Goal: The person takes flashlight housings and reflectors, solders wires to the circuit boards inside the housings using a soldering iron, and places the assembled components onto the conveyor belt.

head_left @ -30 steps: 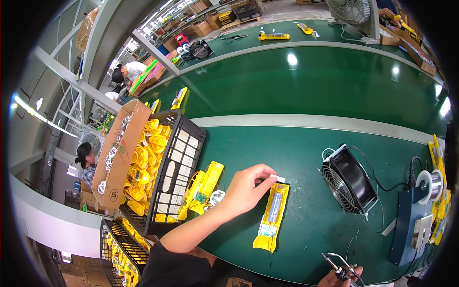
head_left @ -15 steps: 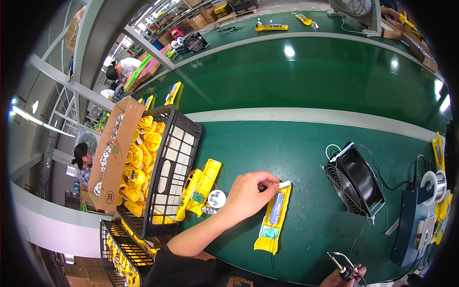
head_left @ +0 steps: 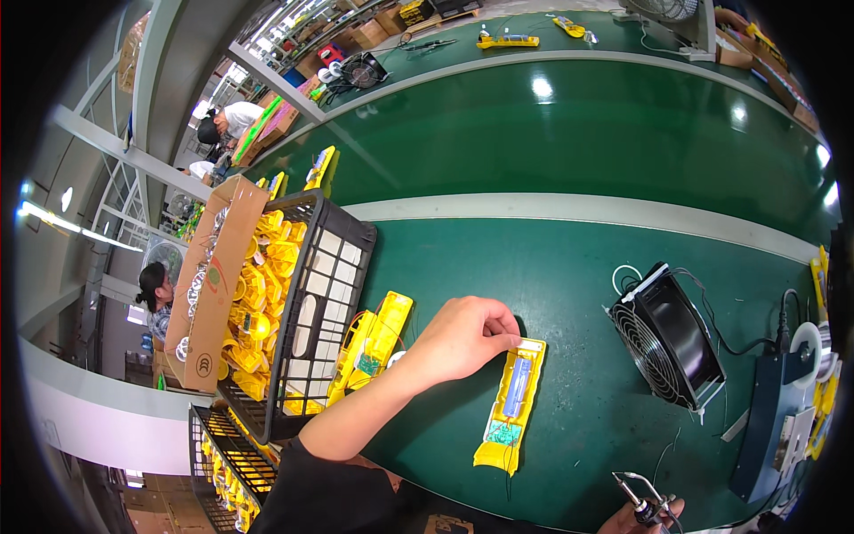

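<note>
Left hand is working at the far end of the case, whether grasping I cannot tell; right of the case, right hand is gripping the iron, sensibly clear.

Factory assembly floor, electronics type. Cues: green-topped workbench, soldering iron, spool of wire, yellow plastic housing holding a green circuit board and blue cylindrical cell. Black plastic crate full of yellow parts. Other people around, one in white, one in plaid. Cartons stacked behind.
</note>
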